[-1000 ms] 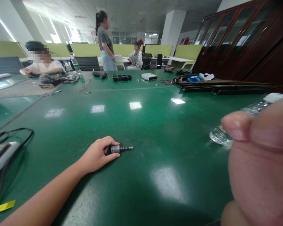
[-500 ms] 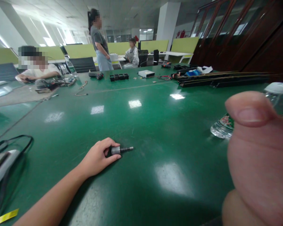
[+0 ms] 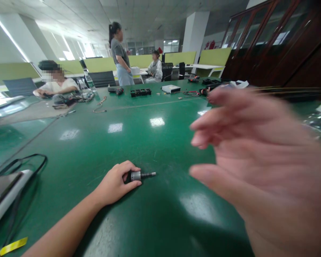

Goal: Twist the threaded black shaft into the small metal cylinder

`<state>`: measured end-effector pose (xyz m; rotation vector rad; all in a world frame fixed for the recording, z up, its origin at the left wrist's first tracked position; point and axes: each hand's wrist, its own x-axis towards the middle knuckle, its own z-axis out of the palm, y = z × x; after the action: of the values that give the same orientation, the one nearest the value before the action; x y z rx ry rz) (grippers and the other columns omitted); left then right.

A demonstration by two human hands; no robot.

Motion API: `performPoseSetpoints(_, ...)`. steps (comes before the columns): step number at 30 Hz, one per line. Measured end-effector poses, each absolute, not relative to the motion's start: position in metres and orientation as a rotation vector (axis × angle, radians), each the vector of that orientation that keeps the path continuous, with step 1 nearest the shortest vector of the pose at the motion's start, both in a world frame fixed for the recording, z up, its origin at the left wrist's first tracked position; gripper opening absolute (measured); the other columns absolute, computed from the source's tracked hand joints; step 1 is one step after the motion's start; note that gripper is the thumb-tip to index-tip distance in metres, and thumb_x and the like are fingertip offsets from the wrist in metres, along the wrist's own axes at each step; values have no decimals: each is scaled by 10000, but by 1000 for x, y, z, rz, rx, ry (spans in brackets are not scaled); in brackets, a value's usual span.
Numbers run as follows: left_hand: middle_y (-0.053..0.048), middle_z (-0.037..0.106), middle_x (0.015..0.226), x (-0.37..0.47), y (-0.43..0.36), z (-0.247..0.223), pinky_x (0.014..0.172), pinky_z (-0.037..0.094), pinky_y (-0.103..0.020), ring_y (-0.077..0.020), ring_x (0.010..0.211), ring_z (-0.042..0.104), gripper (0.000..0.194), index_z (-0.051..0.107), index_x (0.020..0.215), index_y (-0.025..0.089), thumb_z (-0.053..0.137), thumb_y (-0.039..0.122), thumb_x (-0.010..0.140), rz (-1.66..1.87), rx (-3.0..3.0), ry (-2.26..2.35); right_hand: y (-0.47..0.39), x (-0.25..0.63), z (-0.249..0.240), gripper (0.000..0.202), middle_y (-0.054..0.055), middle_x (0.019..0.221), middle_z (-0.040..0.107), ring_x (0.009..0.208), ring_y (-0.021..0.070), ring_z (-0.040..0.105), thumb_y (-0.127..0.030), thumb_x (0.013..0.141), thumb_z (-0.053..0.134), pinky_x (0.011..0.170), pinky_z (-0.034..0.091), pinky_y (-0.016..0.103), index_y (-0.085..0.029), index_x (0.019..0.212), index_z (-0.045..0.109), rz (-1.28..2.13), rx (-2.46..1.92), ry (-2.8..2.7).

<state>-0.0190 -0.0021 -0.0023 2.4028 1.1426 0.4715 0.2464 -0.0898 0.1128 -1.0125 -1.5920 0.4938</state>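
My left hand (image 3: 117, 183) rests on the green table (image 3: 149, 150). Its thumb and fingers pinch a small grey metal cylinder with a shaft (image 3: 136, 176). The dark, ribbed shaft lies level and points right, ending in a bright tip; the cylinder's back end is hidden in the hand. Large and blurred at the right, close to the camera, my right hand (image 3: 246, 153) is raised above the table. Its thumb stands apart from the bent fingers, with nothing between them.
A clear bottle (image 3: 319, 119) stands at the right edge, partly covered by my right hand. At left lie a white-edged device (image 3: 5, 196) and a black cable (image 3: 40, 160). A power tool (image 3: 115, 90), black tray (image 3: 140, 92) and white box (image 3: 171, 88) sit farther back. Several people are beyond.
My right hand has swung left and turned from a near view of the thumb to spread fingers. The left hand keeps its pinch on the cylinder. The view has shifted slightly.
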Motion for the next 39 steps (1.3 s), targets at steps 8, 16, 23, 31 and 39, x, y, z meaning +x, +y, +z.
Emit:
performPoseSetpoints(8,2,601,812,-17,-3,-4,651,385,-258,-150,690,514,258,654,1030,205,703,355,826,471,2403,1171,-21,215,31,373,50,999,681,871,179,611,-164,735,714,800,483,313,-194,1106,683,611,-1239,-2238)
performPoseSetpoints(16,0,607,812,-16,-5,-3,664,380,-263,-157,706,523,241,658,1017,208,702,345,824,451,2393,1203,-15,210,-13,246,31,939,671,890,186,581,-222,732,741,790,448,307,-201,972,693,605,-1176,-2251)
performPoseSetpoints(23,-9,622,837,-15,-4,-3,680,391,-269,-165,730,539,249,652,1022,206,691,363,833,457,2394,1212,-9,204,-18,169,21,910,686,876,173,586,-231,792,724,798,439,302,-207,958,711,620,-1111,-2240)
performPoseSetpoints(31,-12,638,853,-13,-6,-2,664,393,-265,-166,735,549,245,667,1029,215,673,383,851,486,2393,1198,-6,203,-20,118,19,835,683,821,164,584,-212,799,728,749,432,283,-205,917,734,641,-1097,-2229)
performPoseSetpoints(39,-21,640,879,-12,-7,-1,686,407,-274,-173,770,563,224,668,1002,202,680,366,849,506,2390,1196,-5,207,-17,98,18,816,671,796,154,574,-200,805,716,728,423,273,-191,902,728,627,-1098,-2252)
